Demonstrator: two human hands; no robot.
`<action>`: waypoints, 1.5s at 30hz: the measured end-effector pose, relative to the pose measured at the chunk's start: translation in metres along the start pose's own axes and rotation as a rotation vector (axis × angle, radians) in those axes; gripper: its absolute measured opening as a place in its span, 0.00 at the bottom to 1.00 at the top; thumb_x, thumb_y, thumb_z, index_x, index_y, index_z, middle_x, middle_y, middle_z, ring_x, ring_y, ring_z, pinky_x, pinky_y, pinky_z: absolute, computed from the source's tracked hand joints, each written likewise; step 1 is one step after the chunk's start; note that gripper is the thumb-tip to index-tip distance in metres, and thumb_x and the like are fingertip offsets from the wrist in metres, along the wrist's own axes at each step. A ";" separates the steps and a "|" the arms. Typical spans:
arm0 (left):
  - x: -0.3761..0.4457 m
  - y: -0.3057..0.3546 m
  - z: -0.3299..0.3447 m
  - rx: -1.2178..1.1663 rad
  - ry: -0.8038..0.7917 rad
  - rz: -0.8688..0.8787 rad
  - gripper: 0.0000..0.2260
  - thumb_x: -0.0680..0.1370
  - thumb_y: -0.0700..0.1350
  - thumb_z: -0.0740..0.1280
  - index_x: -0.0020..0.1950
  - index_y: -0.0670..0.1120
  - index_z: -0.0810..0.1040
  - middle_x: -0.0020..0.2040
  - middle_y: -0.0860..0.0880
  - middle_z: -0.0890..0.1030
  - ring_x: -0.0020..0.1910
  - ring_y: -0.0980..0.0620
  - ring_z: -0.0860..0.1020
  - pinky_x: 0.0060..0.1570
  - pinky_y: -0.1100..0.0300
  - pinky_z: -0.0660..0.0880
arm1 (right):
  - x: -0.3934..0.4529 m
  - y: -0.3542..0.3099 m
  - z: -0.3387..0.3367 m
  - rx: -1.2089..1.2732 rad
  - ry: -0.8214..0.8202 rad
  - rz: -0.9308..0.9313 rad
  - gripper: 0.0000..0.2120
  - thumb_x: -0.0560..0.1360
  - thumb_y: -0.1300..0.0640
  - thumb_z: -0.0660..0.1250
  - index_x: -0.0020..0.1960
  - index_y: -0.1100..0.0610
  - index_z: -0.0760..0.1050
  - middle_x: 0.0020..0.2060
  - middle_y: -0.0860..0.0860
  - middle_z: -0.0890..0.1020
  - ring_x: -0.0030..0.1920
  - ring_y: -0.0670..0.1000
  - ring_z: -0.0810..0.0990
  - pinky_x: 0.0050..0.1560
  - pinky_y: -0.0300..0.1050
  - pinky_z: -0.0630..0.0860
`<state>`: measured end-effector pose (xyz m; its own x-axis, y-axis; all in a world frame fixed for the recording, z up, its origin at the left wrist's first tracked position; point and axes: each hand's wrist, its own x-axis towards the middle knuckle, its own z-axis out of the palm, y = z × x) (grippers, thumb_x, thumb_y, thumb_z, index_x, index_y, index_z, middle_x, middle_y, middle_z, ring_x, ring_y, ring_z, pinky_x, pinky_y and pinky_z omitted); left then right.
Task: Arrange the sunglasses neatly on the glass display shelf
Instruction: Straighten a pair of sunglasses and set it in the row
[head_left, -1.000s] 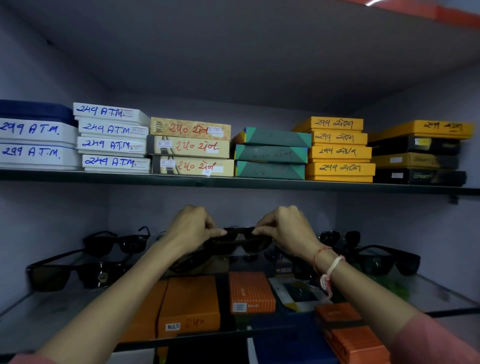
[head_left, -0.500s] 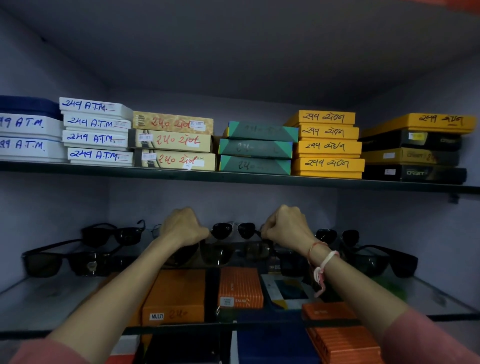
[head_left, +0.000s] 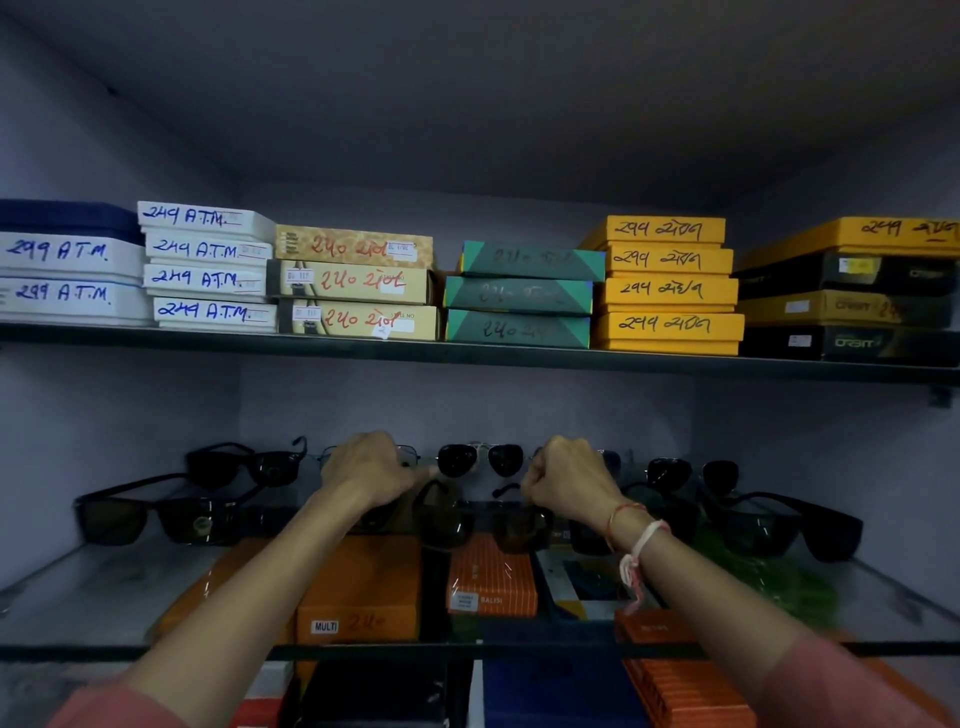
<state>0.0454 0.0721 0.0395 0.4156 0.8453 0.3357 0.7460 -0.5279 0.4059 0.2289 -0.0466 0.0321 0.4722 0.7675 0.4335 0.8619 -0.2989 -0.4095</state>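
A pair of aviator sunglasses (head_left: 480, 460) with dark lenses stands upright at the back middle of the glass shelf (head_left: 104, 582). My left hand (head_left: 371, 470) pinches its left end and my right hand (head_left: 566, 480) is curled around its right end. Black sunglasses (head_left: 244, 465) sit at the back left, with a larger black pair (head_left: 150, 514) in front of them. Another dark pair (head_left: 693, 473) stands at the back right, and a big black pair (head_left: 789, 525) lies in front of it. More dark lenses (head_left: 447, 519) show below my hands, partly hidden.
Stacked labelled boxes (head_left: 353, 283) fill the upper shelf (head_left: 467, 356) just above my hands. Orange boxes (head_left: 363, 587) and other boxes lie under the glass. Side walls close the shelf in at left and right.
My hands carried the sunglasses from mid-shelf to the back wall and set them upright there. Both hands stay at the frame's ends.
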 end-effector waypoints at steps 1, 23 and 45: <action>0.000 -0.001 -0.001 0.061 0.047 -0.013 0.22 0.71 0.64 0.68 0.42 0.44 0.79 0.44 0.46 0.80 0.43 0.47 0.80 0.40 0.55 0.74 | 0.001 -0.001 -0.001 0.007 0.000 -0.006 0.09 0.70 0.61 0.65 0.40 0.62 0.84 0.41 0.59 0.87 0.42 0.59 0.85 0.45 0.54 0.85; -0.025 -0.092 -0.074 -0.058 0.078 0.389 0.09 0.77 0.49 0.68 0.54 0.47 0.81 0.51 0.50 0.84 0.52 0.51 0.81 0.52 0.54 0.78 | -0.004 -0.128 0.034 0.132 -0.001 -0.286 0.14 0.71 0.52 0.75 0.54 0.57 0.86 0.52 0.53 0.88 0.52 0.50 0.84 0.57 0.47 0.80; -0.021 -0.105 -0.086 -0.128 0.062 -0.138 0.17 0.68 0.51 0.74 0.28 0.46 0.69 0.31 0.49 0.75 0.35 0.48 0.76 0.33 0.60 0.68 | -0.004 -0.138 0.049 0.077 0.119 -0.009 0.09 0.68 0.58 0.72 0.37 0.65 0.84 0.36 0.59 0.85 0.40 0.59 0.84 0.37 0.46 0.79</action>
<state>-0.0865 0.1026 0.0625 0.2782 0.9057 0.3199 0.7196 -0.4171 0.5552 0.0993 0.0193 0.0478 0.4867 0.6960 0.5279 0.8519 -0.2443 -0.4633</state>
